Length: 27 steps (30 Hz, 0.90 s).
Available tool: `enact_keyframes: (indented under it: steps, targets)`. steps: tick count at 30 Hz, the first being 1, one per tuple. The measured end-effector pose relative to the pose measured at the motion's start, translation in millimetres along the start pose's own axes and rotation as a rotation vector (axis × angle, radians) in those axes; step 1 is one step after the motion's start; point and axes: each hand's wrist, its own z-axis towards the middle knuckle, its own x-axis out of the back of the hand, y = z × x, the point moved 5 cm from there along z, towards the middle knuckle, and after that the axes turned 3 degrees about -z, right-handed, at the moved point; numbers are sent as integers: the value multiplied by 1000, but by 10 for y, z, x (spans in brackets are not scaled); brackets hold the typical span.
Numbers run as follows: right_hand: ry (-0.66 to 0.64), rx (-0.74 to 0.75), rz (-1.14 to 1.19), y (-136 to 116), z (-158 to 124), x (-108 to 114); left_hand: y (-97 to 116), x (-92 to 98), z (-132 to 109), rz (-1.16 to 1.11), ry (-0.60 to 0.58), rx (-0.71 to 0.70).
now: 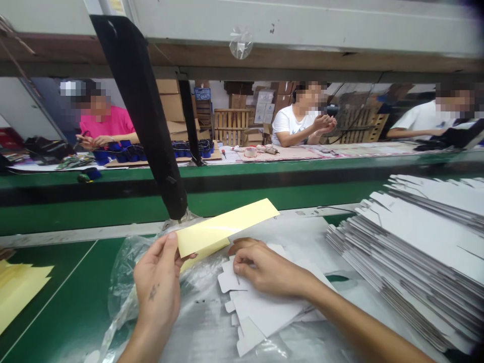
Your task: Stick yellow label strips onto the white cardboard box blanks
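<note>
My left hand is closed on one end of a yellow paper strip, thumb on top. The strip slants up to the right, lifted above the bench. Beneath it lies another yellow piece, partly covered. My right hand rests over a small pile of flat white folding cartons, its fingers curled and thumb near the index finger. Whether anything small is pinched there I cannot make out. The cartons' tabs point to the left.
A tall stack of flat white cartons stands at the right. Yellow sheets lie at far left on the green bench. Clear plastic film covers the middle. A black post rises ahead; several people sit across the line.
</note>
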Motion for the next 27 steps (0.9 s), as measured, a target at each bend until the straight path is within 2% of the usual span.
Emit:
enact_keyframes:
  steps: [13, 18, 22, 27]
  targets:
    - [32, -38, 25, 18, 31, -17, 6, -22, -13, -3, 6, 5]
    - [85, -33, 46, 29, 53, -26, 12, -42, -20, 4, 7, 11]
    - [163, -40, 76, 22, 37, 38, 23, -33, -18, 8, 23, -10]
    - [190, -105, 153, 89, 17, 143, 25, -4, 1, 13, 40, -22]
